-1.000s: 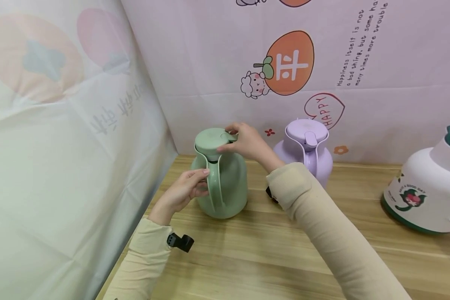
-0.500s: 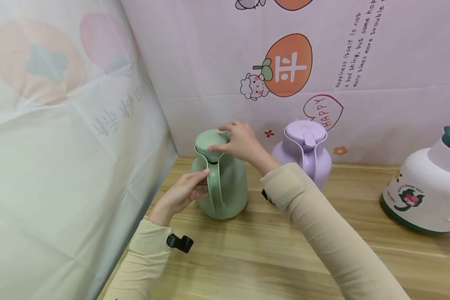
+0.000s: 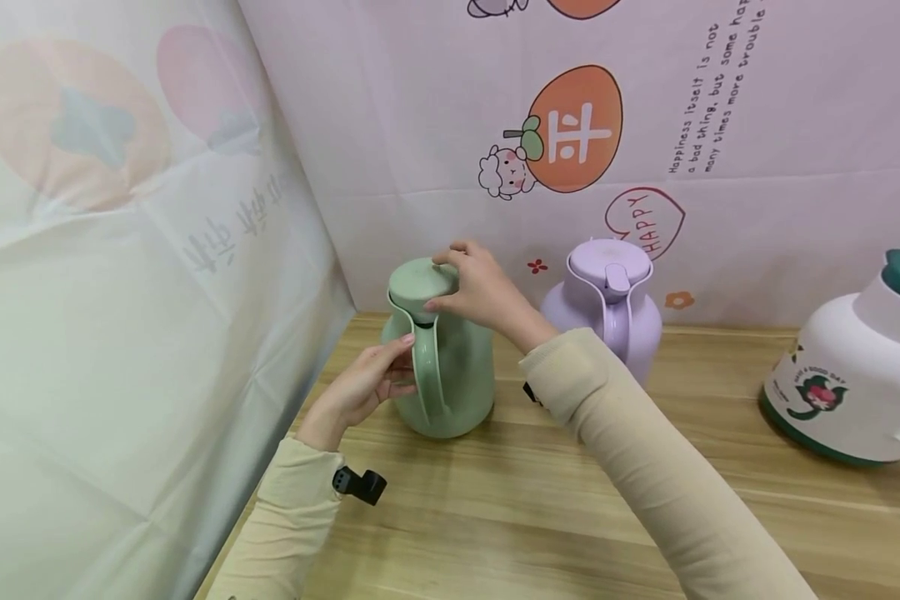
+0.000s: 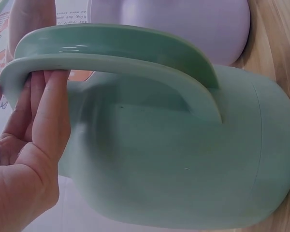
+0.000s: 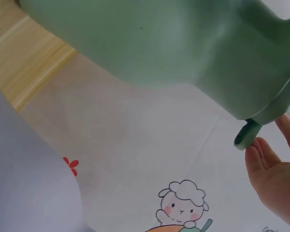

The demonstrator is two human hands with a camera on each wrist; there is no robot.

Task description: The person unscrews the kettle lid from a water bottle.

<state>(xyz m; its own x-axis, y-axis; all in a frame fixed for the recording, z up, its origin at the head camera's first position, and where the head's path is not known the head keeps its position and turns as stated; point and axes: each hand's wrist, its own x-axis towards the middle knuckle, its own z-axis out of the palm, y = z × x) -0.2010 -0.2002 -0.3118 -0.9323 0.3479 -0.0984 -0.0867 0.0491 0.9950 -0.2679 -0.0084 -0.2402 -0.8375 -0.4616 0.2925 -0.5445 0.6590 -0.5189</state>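
A green thermos jug (image 3: 467,379) stands upright on the wooden table, its round lid (image 3: 417,282) seated in the neck. My left hand (image 3: 362,385) holds the jug's handle (image 3: 427,367) near its top; in the left wrist view the fingers (image 4: 50,113) pass under the handle's upper end. My right hand (image 3: 486,287) grips the lid's right side, thumb at the front and fingers at the back. Seen from the right wrist, fingertips (image 5: 255,152) are at the lid's small lever (image 5: 247,134). In the head view this hand hides the lever.
A purple thermos jug (image 3: 637,329) stands close on the right, partly behind my right forearm. Farther right is a white jug (image 3: 855,379) with a green lid and base. Printed cloth (image 3: 412,150) hangs behind the table, and another cloth (image 3: 120,333) along the left.
My right hand has shifted a little left over the lid, and the lever, visible pointing right a second ago, is now covered. My left hand stays on the handle; the jug stands in place.
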